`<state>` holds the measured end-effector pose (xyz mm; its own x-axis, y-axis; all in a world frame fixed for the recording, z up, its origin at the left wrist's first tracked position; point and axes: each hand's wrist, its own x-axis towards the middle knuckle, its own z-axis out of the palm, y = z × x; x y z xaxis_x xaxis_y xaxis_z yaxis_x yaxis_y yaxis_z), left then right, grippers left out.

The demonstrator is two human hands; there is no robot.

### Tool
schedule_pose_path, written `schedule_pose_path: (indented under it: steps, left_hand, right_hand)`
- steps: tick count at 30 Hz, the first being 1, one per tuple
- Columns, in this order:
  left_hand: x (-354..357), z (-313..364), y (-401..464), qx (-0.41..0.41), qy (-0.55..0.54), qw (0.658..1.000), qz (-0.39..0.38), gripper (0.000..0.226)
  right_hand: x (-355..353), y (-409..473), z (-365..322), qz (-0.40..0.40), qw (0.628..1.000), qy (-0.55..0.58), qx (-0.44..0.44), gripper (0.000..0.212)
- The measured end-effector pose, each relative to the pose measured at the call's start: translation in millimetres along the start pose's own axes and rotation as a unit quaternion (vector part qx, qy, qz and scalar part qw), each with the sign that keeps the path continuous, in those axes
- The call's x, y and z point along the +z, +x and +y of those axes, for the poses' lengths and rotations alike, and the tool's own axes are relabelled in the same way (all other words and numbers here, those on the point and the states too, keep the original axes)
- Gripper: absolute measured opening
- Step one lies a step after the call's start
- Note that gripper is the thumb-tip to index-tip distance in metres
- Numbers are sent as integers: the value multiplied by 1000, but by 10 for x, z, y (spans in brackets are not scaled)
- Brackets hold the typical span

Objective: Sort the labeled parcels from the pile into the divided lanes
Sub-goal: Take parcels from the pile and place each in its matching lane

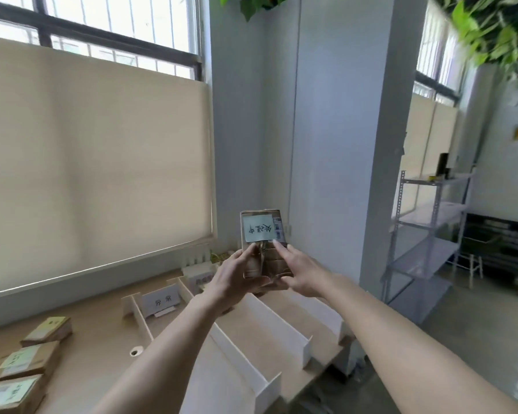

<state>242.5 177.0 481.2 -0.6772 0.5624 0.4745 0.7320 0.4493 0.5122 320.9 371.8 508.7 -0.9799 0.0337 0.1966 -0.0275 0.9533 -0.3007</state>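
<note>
I hold a small brown cardboard parcel (pixel 266 258) upright in the air above the far end of the lanes. A pale label with handwriting (pixel 258 228) faces me on its upper part. My left hand (pixel 237 274) grips its lower left side and my right hand (pixel 296 271) grips its lower right side, a finger reaching up to the label's edge. Below stand the white divider walls (pixel 281 321) of the lanes on the wooden table (pixel 102 354). A standing lane sign (pixel 161 303) marks the left lane. The pile of labeled parcels (pixel 24 366) lies at the bottom left.
A second sign (pixel 201 274) stands behind my left hand, partly hidden. A small round hole (pixel 135 351) sits in the tabletop. A window blind (pixel 96 162) fills the wall behind. A white pillar (pixel 356 144) and a metal shelf rack (pixel 428 234) stand to the right.
</note>
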Motion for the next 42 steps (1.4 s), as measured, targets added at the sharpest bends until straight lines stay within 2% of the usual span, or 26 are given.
schedule_pose_path:
  steps: [6, 10, 19, 26, 33, 42]
  left_hand:
    - [619, 270, 571, 51, -21, 998, -30, 93]
    - [1091, 309, 1067, 56, -40, 997, -45, 93]
    - [1992, 91, 2500, 43, -82, 994, -66, 97]
    - [2351, -239, 3292, 34, -79, 994, -64, 99]
    - [2545, -714, 3690, -31, -76, 995, -61, 98]
    - [2877, -1445, 4069, -138, -12, 990, -6, 95]
  right_hand:
    - [-199, -37, 785, 17, 999, -12, 37, 97]
    - [-269, 159, 1359, 16, 998, -25, 54, 98]
    - [-455, 1193, 2626, -2, 997, -32, 76, 100]
    - [-470, 1998, 3215, -21, 997, -46, 66, 99]
    - [-227, 2755, 3511, -54, 998, -36, 14, 99]
    - [406, 3922, 3919, -115, 991, 1, -72, 100]
